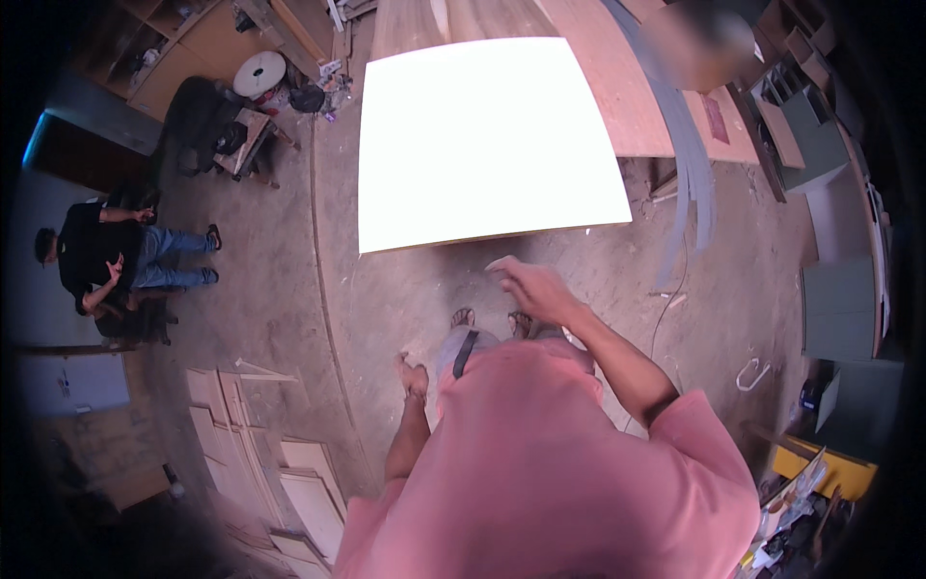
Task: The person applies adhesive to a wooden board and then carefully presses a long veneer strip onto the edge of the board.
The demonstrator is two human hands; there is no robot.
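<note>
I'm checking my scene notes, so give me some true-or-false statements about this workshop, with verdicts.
1. The left hand holds nothing. True.
2. Grey strips hang to the right of the white panel. True.
3. The right hand grips the white panel. False: the right hand is empty and shows apart from the panel's near edge.
4. The other person wears red trousers. False: they wear blue jeans.
5. Boards are stacked to the wearer's left. True.

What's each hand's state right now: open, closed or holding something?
Left hand: low at the side, nothing visible in it; open or closed cannot be told.
Right hand: open, fingers loosely bent, nothing visible in it, short of the white panel.
</note>
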